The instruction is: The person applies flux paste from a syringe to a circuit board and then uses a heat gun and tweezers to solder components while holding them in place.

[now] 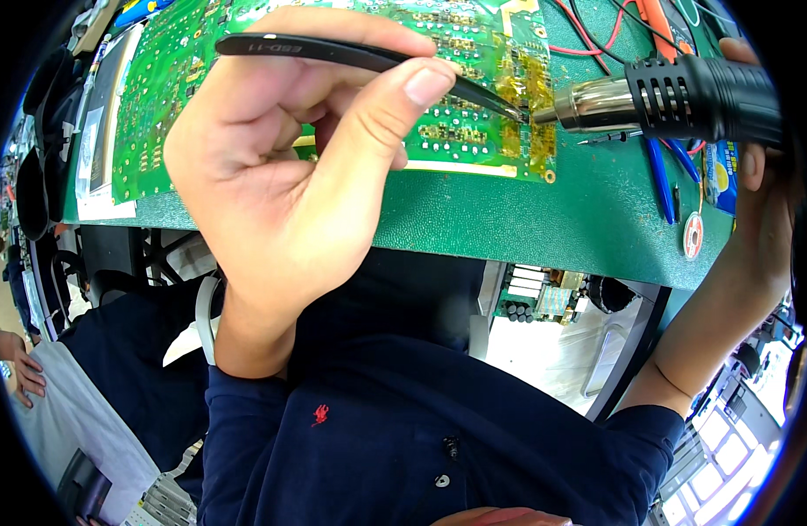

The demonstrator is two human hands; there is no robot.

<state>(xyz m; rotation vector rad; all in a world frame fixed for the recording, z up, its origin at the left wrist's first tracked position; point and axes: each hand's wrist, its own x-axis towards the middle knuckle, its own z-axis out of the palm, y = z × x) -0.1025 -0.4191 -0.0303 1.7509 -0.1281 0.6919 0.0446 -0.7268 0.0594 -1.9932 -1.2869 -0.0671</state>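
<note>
On the green, pebbled table [460, 215] lies the board [162, 105], tweezers [329, 49] over it in the pinched grip of the left hand [285, 197]; the right hand's grip wraps round the heat gun [706, 98]. A spool [693, 235] lies rightward; another person's hand [25, 368] shows far left.

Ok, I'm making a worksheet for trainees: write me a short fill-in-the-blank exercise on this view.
The tweezers in the left hand are coloured ____.
The right hand holds a hot-air gun whose metal nozzle points to the person's ____.
The circuit board is mostly ____.

Missing words: black; left; green.
</note>
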